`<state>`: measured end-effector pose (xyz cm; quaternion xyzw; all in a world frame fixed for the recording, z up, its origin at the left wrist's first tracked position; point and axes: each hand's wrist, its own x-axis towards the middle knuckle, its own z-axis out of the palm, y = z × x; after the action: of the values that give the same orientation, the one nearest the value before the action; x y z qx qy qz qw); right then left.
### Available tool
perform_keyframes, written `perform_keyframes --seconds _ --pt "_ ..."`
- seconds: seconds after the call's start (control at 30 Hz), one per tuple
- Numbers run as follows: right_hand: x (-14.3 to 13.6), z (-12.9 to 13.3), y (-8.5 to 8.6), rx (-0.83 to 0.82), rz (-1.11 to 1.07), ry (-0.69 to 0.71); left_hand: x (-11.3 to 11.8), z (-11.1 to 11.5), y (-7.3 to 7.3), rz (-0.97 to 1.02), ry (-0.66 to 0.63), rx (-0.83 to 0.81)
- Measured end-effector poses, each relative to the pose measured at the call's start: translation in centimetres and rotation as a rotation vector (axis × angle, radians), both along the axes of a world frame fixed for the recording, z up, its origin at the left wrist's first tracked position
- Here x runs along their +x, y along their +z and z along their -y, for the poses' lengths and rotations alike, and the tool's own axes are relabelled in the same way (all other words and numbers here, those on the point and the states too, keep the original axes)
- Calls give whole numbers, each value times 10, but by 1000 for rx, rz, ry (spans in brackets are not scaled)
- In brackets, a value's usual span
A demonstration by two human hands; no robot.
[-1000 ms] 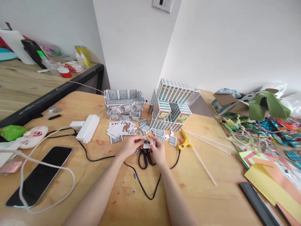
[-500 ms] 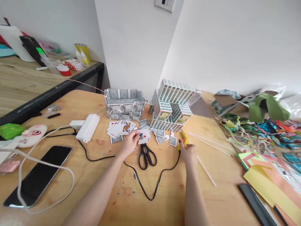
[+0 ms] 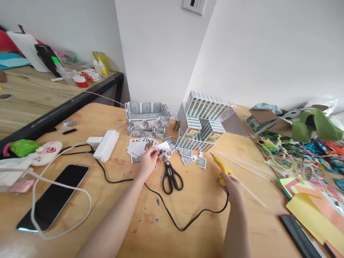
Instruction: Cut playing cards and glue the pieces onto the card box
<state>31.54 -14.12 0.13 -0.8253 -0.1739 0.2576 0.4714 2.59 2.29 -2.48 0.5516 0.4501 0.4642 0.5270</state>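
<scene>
Wooden bench carries a grey-patterned, open-topped box and black-handled scissors. To their right, the right hand grips a yellow glue gun with an orange trigger. Just beyond the scissors, the left hand pinches a white card bearing a red A.

I see the playing card pinched in the left hand, its white face showing a red A, beside the scissors' closed tips. Over on my right, the yellow glue gun sits in the right hand, nozzle angled forward and leftward, black cord trailing across the worktop.
</scene>
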Motion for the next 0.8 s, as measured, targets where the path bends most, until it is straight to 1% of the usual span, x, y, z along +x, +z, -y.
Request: perform_keyframes --seconds 0.03,0.1,0.17,0.23,0.3,0.37,0.43,0.53,0.63,0.7,0.8 --pt "-4 4 1 121 -134 -20 0 0 0 -5 4 7" --pt "-15 9 9 336 -302 -19 0 0 0 -30 19 35" --pt "-28 10 20 470 -382 89 0 1 1 -73 46 81" --pt "-42 5 31 514 -376 192 0 1 1 -109 73 121" --pt "-54 -4 40 492 -345 291 0 0 -1 -126 92 143" --pt "-67 -17 44 412 -272 371 0 -1 -3 -130 101 149" --pt "-80 -30 43 311 -155 394 0 -1 -4 -137 104 143" --pt "-99 -47 35 148 56 350 1 -1 -1 -153 106 117" --pt "-113 -55 24 24 230 281 2 3 3 -156 119 124" --pt "-119 -55 17 -7 291 238 4 5 4 -126 132 144" --pt "-124 -52 10 0 313 212 6 7 4 -72 158 163"
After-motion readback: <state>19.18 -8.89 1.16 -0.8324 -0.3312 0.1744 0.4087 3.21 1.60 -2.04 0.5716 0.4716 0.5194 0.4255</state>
